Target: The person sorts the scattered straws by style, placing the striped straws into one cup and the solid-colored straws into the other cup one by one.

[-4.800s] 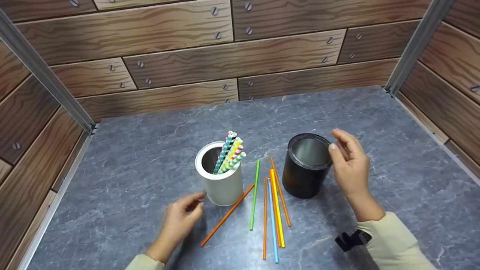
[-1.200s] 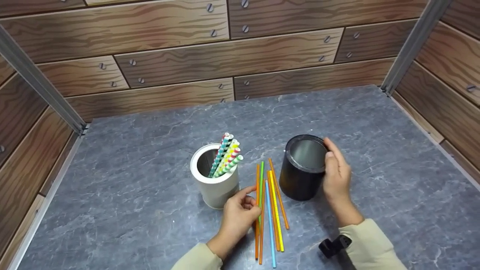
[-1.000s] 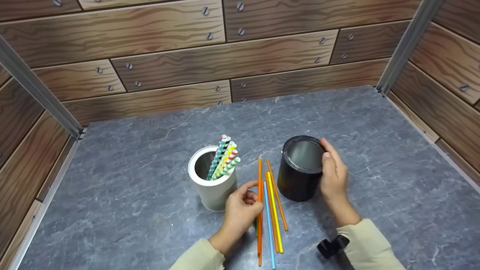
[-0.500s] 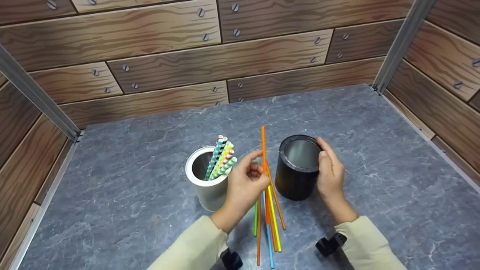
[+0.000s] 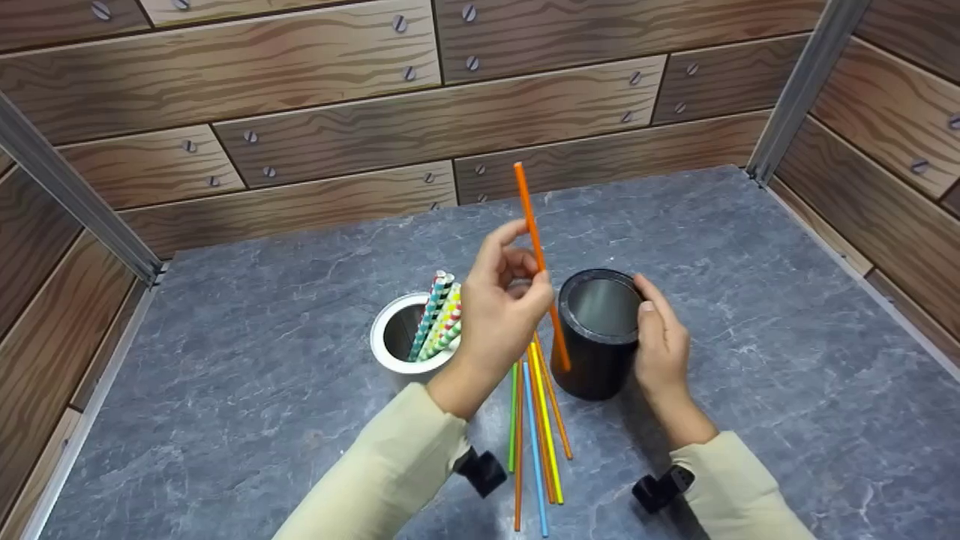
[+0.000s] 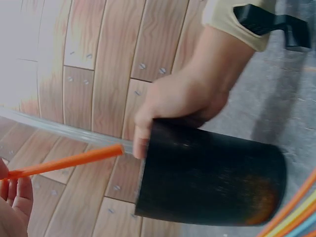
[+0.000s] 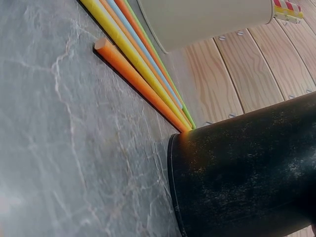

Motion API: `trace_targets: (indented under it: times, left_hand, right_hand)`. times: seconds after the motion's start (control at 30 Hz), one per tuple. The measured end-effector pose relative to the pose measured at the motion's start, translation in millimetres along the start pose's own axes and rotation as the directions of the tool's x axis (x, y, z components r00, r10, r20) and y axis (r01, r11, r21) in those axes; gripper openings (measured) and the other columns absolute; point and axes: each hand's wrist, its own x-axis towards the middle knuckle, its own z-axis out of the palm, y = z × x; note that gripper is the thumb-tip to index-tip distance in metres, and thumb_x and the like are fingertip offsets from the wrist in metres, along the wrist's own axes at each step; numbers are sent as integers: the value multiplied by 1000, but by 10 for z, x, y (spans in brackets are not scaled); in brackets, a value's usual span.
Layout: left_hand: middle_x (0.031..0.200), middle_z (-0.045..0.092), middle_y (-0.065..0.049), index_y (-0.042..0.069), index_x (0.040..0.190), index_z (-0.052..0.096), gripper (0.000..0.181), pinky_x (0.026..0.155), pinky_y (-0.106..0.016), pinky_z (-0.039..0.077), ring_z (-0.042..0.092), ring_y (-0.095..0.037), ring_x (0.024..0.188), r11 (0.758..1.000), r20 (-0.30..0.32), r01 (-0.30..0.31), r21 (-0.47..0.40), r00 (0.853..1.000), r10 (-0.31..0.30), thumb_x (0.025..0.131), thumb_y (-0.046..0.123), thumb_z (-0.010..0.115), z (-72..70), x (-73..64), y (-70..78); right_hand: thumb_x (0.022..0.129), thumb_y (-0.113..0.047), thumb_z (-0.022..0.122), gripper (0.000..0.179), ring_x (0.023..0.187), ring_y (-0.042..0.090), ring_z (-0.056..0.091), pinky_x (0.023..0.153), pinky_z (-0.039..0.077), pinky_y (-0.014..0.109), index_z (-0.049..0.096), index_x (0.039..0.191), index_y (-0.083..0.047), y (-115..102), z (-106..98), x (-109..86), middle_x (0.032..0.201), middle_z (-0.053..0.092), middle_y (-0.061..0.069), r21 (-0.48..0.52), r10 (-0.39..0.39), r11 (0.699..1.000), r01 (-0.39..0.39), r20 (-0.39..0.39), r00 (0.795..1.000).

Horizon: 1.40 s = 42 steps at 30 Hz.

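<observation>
A bright orange straw [image 5: 526,196], slender, straight and seemingly plastic, is slanting through the left hand [image 5: 504,300], whose thumb and forefinger are pinching it around the middle. Its lower end is hanging above the grey marbled tabletop [image 5: 262,360], just left of the right hand [image 5: 664,345]. The straw is probably weighing next to nothing and holding stiff along its length, though a hard squeeze could be denting it; its smooth skin may be turning under the fingertips, so a light pinch near the middle is suiting it. The hands are staying apart: the right hand is gripping a black cylindrical cup [image 5: 600,367] by its upper right side, thumb near the rim.

Left of the left hand, a white cylindrical cup [image 5: 409,367] is holding striped straws [image 5: 431,315]. Below the left hand, thin green, orange, blue and yellow straws [image 5: 533,442] are lying loosely fanned on the smooth-looking tabletop. Beyond both hands, wood-patterned walls [image 5: 337,135] are enclosing the surface, with grey metal posts [image 5: 795,90] standing at the corners.
</observation>
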Motion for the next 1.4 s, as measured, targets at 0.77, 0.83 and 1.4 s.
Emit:
trace_targets:
  times: [0.77, 0.83, 1.4]
  left_hand:
    - [82, 53, -19, -2, 118, 39, 45, 66, -28, 55, 57, -25, 71, 914, -98, -406, 12, 909, 406, 77, -15, 52, 329, -53, -348]
    - [82, 54, -18, -1, 118, 39, 46, 67, -28, 55, 58, -25, 72, 915, -83, -403, 39, 911, 404, 77, -15, 53, 324, -68, -406]
    - [81, 55, -12, 3, 118, 48, 43, 64, -13, 50, 58, -14, 69, 944, 219, -205, 257, 964, 150, 77, -7, 56, 285, -89, -710]
  right_hand:
    - [95, -4, 37, 36, 117, -3, 47, 102, 35, 15, 53, 125, 7, 0, -4, 4, 128, 53, 23, 23, -24, 999, 24, 1, 1000]
    - [95, -4, 37, 36, 117, -3, 47, 102, 35, 15, 53, 125, 7, 1, -4, 1, 127, 53, 24, 14, -33, 999, 33, -1, 999]
    - [96, -6, 37, 36, 117, -2, 47, 100, 36, 14, 54, 125, 7, 9, 5, -3, 128, 54, 21, 22, -20, 1000, 20, -5, 1000]
